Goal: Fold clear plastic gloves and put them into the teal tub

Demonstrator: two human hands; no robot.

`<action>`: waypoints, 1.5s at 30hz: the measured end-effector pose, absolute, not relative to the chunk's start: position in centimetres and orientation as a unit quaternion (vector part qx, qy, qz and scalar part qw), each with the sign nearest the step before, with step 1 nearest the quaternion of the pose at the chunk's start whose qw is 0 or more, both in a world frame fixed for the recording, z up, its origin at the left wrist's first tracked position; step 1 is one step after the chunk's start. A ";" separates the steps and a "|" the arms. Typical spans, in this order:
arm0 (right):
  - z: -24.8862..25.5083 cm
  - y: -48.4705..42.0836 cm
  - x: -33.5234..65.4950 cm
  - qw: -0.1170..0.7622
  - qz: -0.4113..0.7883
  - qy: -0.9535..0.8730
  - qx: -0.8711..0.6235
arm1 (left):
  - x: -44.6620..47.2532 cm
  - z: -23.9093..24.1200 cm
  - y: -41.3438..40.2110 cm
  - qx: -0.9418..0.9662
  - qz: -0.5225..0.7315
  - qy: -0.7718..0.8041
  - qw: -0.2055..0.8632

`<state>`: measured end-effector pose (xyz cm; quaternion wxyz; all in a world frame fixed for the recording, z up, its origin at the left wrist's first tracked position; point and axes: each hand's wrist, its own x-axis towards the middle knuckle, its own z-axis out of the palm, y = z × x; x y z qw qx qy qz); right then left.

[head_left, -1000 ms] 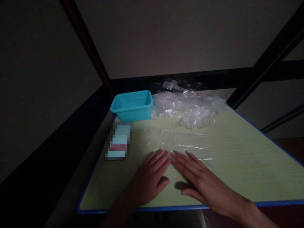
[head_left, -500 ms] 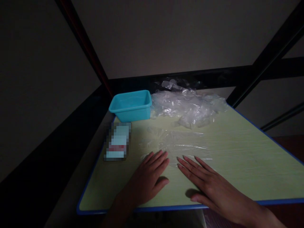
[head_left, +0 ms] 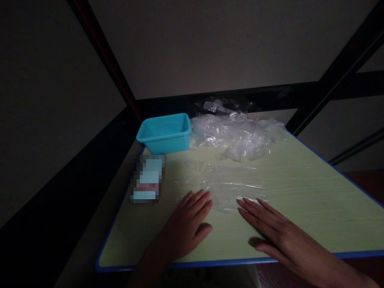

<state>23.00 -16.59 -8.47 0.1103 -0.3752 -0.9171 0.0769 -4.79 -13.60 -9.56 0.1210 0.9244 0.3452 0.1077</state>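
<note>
A clear plastic sheet (head_left: 223, 182) lies flat on the pale green table (head_left: 300, 192), in front of me. My left hand (head_left: 187, 226) rests palm down with fingers spread, its fingertips on the sheet's near left edge. My right hand (head_left: 271, 228) also lies flat and open, fingertips touching the sheet's near right corner. Neither hand grips anything.
A turquoise plastic tub (head_left: 164, 133) stands at the table's far left. A heap of crumpled clear plastic (head_left: 237, 134) lies to its right at the back. A blurred flat packet (head_left: 147, 179) sits near the left edge. Dark metal frame bars (head_left: 330, 86) run behind. The room is dim.
My right hand has slid to the right along the sheet's near edge, away from my left hand, which has stayed in place.
</note>
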 end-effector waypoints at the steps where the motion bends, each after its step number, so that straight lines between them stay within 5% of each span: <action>1: -8.5 -16.6 23.2 0.115 0.070 -0.915 -0.380 | -4.8 -9.6 -13.6 0.924 0.112 0.347 0.118; 14: -9.1 -16.1 24.8 0.140 0.022 -0.900 -0.413 | -4.9 -9.7 -13.8 0.919 0.130 0.359 0.096; 27: -7.2 -13.5 26.2 0.134 0.106 -0.888 -0.427 | -5.3 -7.6 -12.4 0.862 0.247 0.408 0.170; 33: -7.2 -12.9 26.1 0.119 0.114 -0.890 -0.425 | -4.2 -5.4 -7.6 0.874 0.182 0.406 0.195; 45: -8.6 -13.4 26.6 0.203 0.079 -0.873 -0.435 | -4.7 -6.4 -7.6 0.896 0.197 0.336 0.214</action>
